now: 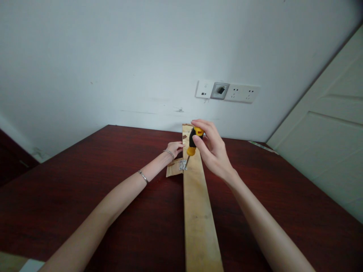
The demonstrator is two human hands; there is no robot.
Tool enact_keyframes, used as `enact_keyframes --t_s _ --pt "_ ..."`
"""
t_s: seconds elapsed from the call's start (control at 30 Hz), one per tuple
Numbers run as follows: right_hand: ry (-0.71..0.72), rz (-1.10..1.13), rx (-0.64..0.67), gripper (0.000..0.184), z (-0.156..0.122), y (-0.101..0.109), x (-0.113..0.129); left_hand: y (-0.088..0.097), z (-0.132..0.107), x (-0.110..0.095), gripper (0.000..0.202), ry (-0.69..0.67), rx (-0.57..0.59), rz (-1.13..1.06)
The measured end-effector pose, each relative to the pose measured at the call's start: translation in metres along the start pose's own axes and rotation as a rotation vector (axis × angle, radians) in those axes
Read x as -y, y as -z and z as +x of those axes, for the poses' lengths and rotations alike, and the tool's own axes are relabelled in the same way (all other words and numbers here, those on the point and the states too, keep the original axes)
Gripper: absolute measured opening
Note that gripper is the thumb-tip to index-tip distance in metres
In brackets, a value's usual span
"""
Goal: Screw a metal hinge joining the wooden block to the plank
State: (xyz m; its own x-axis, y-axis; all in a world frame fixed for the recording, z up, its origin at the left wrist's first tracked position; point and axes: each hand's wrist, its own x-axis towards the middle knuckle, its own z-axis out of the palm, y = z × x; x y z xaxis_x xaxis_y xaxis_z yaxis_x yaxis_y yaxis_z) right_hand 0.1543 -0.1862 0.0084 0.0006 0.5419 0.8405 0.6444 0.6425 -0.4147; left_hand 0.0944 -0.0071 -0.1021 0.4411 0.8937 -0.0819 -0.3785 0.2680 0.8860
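Observation:
My right hand (211, 147) is closed around the black and yellow handle of a screwdriver (191, 152). Its shaft slants down to a silver metal hinge (183, 164), where the tip meets the plate's right leaf. That hinge spans a long wooden plank (198, 211) and a short wooden piece (173, 170) on its left. My left hand (176, 148), a bracelet at the wrist, grips the plank's left edge beyond the hinge; some of its fingertips are hidden. Whether a screw sits under the tip is too small to tell.
The plank lies lengthwise on a dark red-brown table (136, 226), its far end close to a white wall (141, 56). Wall sockets (241, 93) sit above the table's back edge. A pale panelled door (326, 136) stands at the right. Something white (31, 265) shows at the lower left.

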Motion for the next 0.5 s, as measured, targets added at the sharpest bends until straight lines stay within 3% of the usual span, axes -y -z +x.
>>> enact_keyframes --t_s 0.1,0.3,0.5 --pt "0.041 0.015 0.054 0.031 0.0014 0.0020 -0.0005 0.0005 0.0010 0.0013 0.019 0.003 -0.009 0.013" --pt "0.004 -0.103 -0.072 0.024 0.0020 0.0009 -0.0017 0.0008 -0.0033 -0.0011 0.019 -0.005 0.009 -0.012" --pt "0.001 0.065 0.110 0.032 0.0015 0.0048 0.0007 -0.0012 -0.0021 -0.0019 0.015 0.022 0.011 -0.004"
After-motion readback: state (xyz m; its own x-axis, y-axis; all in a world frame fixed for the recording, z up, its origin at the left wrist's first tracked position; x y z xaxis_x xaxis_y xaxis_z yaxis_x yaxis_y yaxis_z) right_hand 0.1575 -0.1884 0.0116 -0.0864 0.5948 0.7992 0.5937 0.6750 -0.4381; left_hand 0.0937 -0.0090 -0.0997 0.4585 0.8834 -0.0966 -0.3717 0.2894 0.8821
